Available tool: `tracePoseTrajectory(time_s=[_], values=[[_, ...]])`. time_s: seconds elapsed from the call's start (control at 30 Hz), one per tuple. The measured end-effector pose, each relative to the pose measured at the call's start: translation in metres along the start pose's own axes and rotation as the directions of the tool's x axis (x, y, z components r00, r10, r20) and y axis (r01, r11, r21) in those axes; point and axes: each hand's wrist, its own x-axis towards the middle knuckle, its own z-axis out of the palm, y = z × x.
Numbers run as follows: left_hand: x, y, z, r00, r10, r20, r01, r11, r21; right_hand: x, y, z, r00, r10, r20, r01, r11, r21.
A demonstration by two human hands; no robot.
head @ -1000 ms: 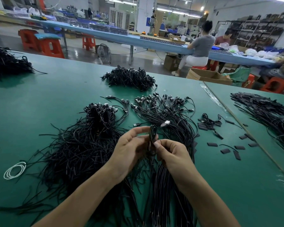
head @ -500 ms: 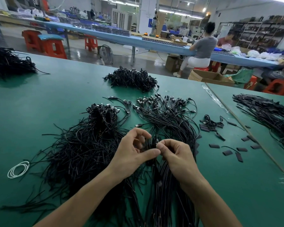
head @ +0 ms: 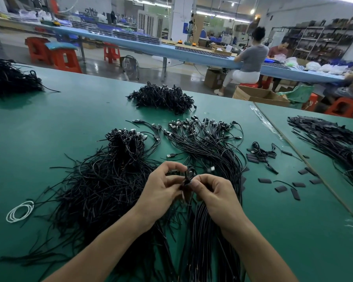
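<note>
Both hands meet above the green table (head: 49, 123), working one thin black cable (head: 189, 175) that is folded into a small coil. My left hand (head: 161, 188) pinches the coil from the left with thumb and fingers curled. From the right, my right hand (head: 212, 192) grips the same coil with its fingertips. The cable's silver plug (head: 211, 168) sticks out just right of the coil. Under the hands lie a loose fan of straight black cables (head: 208, 147) and, to the left, a heap of bundled black cables (head: 102, 180).
A pile of coiled cables (head: 163, 98) sits further back, another dark pile (head: 6, 78) at far left, more cables (head: 334, 139) at right. Several short black sleeves (head: 281, 188) are scattered right of the hands. A white wire ring (head: 18, 210) lies at left. A person (head: 247, 62) sits beyond.
The coil has been folded tighter between the two hands. The plug end, which stood above the fingers a second ago, now sits lower and to the right of them.
</note>
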Motion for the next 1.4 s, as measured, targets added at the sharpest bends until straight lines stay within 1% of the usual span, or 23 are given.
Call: tracePoseTrajectory(time_s=[0.07,0.13,0.27,0.33,0.43,0.5,0.57,0.6,0.63,0.7,0.77,0.8,0.9,0.97,1.03,1.07,1.13,1.2,1.3,1.37,1.4], values=[[-0.001,0.002,0.002,0.999,-0.047,-0.016,0.045,0.989,-0.138,0.0,0.002,0.0,1.0,0.024,-0.009,-0.025,1.0,-0.016],[-0.001,0.004,0.003,0.998,-0.051,-0.024,0.044,0.969,-0.243,0.001,0.003,-0.001,0.999,0.041,-0.016,-0.041,0.999,-0.025],[-0.002,0.007,0.004,0.999,0.022,-0.041,-0.033,0.96,-0.279,0.0,0.006,-0.001,0.998,0.055,-0.011,-0.055,0.997,-0.052],[-0.002,0.006,0.004,0.998,0.052,-0.035,-0.06,0.962,-0.268,-0.001,0.006,0.001,0.999,0.054,0.006,-0.053,0.998,-0.044],[-0.003,0.004,0.004,0.996,0.094,0.001,-0.093,0.981,-0.169,-0.001,0.005,0.001,0.998,0.07,-0.006,-0.07,0.998,0.005],[-0.003,-0.001,0.001,0.993,0.117,-0.011,-0.116,0.993,0.003,0.001,0.005,-0.001,0.995,0.07,-0.066,-0.07,0.997,-0.011],[-0.002,-0.004,0.0,0.99,0.129,-0.054,-0.117,0.976,0.185,0.003,0.008,-0.004,0.99,0.05,-0.134,-0.061,0.995,-0.084],[-0.002,-0.005,0.0,0.991,0.119,-0.064,-0.1,0.963,0.249,0.004,0.009,-0.004,0.988,0.038,-0.149,-0.054,0.993,-0.104],[-0.002,-0.007,0.001,0.993,0.103,-0.061,-0.081,0.954,0.287,0.004,0.009,-0.003,0.987,0.026,-0.156,-0.042,0.994,-0.103],[-0.004,-0.008,0.003,0.998,0.047,-0.041,-0.032,0.95,0.31,0.003,0.01,-0.001,0.989,-0.002,-0.148,-0.01,0.997,-0.076],[-0.004,-0.008,0.003,0.999,-0.029,-0.023,0.034,0.963,0.268,0.002,0.01,0.001,0.992,-0.019,-0.124,0.012,0.998,-0.056],[-0.004,-0.007,0.003,0.998,-0.061,-0.016,0.063,0.975,0.212,0.002,0.01,0.002,0.994,-0.027,-0.11,0.021,0.998,-0.051],[-0.004,-0.005,0.003,0.997,-0.082,-0.017,0.082,0.996,0.037,0.0,0.01,0.005,0.998,-0.029,-0.062,0.029,1.0,0.008],[-0.003,-0.004,0.0,0.994,-0.099,-0.04,0.096,0.992,-0.083,0.0,0.008,0.006,0.999,-0.034,-0.034,0.035,0.999,0.027],[-0.002,-0.002,-0.001,0.986,-0.161,-0.053,0.144,0.959,-0.243,-0.001,0.01,0.006,0.999,-0.043,-0.013,0.043,0.999,0.003],[-0.002,-0.001,-0.001,0.985,-0.165,-0.058,0.145,0.955,-0.258,-0.002,0.011,0.007,0.999,-0.036,-0.002,0.036,0.999,-0.002],[-0.002,-0.003,-0.002,0.993,-0.104,-0.063,0.093,0.982,-0.167,-0.003,0.015,0.008,1.0,-0.006,0.014,0.005,1.0,0.024],[-0.003,-0.005,-0.004,0.998,-0.056,-0.037,0.051,0.993,-0.104,-0.003,0.02,0.009,0.999,0.032,0.034,-0.034,0.997,0.075],[-0.001,-0.007,-0.01,1.0,0.024,-0.016,-0.024,1.0,0.018,-0.003,0.027,0.01,0.988,0.119,0.094,-0.134,0.977,0.165],[0.0,-0.007,-0.016,0.999,0.046,0.022,-0.048,0.992,0.116,-0.002,0.031,0.009,0.975,0.181,0.13,-0.201,0.966,0.165],[0.002,-0.007,-0.019,0.998,0.038,0.048,-0.044,0.99,0.135,0.0,0.033,0.008,0.968,0.211,0.133,-0.228,0.965,0.131]])
